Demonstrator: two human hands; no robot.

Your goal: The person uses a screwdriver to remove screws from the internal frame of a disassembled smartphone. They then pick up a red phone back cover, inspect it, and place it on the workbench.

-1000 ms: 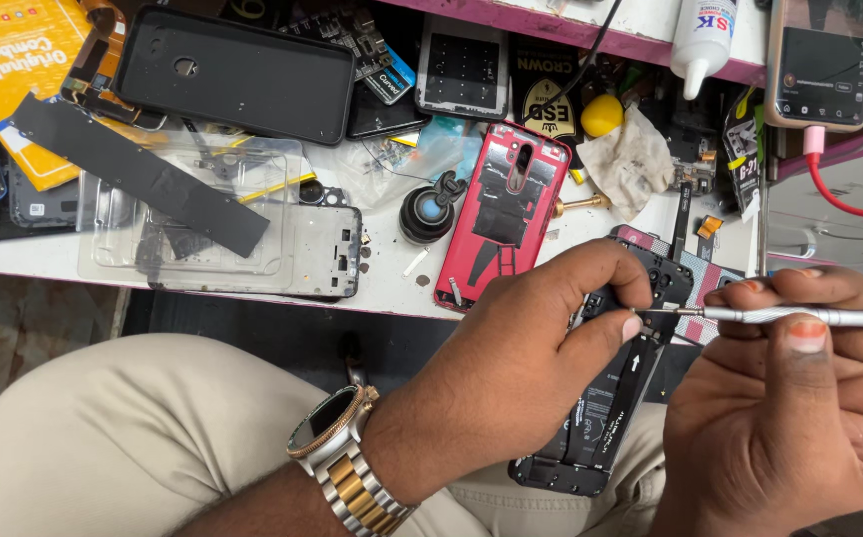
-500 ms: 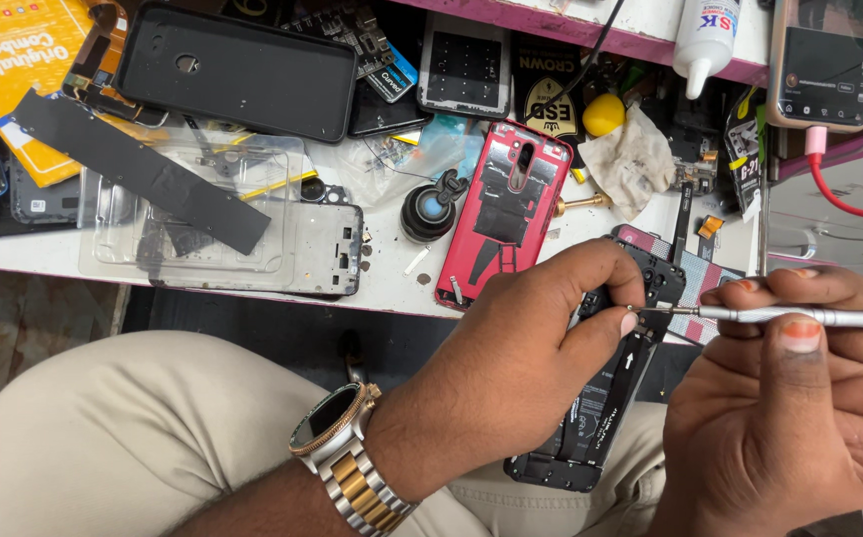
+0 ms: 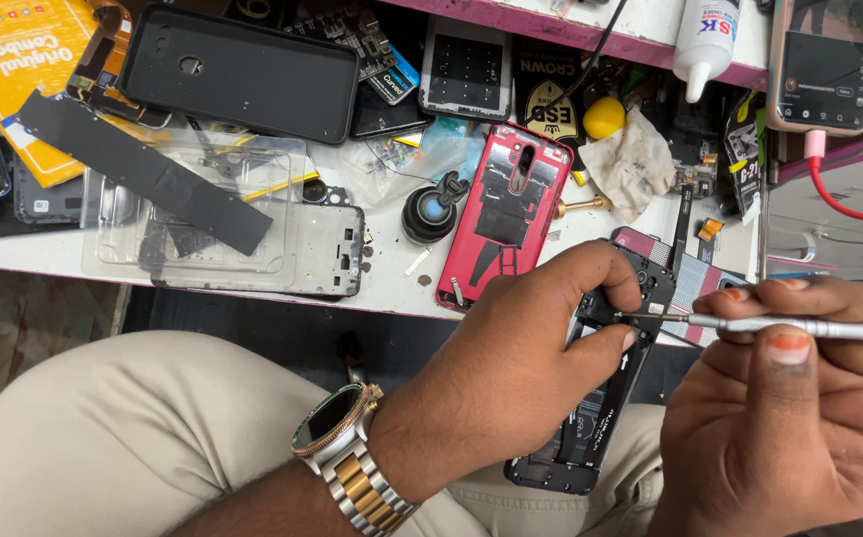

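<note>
left hand (image 3: 511,378): fingers wrapped round the opened black phone (image 3: 605,383), tilted over the lap off the worktop (image 3: 391,288), probably to steady it
right hand (image 3: 799,418): fingers pinched shut on a thin screwdriver (image 3: 799,325), tip right on the phone's top end
red back cover (image 3: 506,214): parked face-down on the worktop, out of the way

Phone parts crowd the bench (image 3: 391,288); open room seems left only over the lap (image 3: 133,428).

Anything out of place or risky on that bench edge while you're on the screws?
Yes: the red back cover lies tilted with its lower end at the table edge. The left hand grips the opened phone; the right hand holds the screwdriver.
</note>
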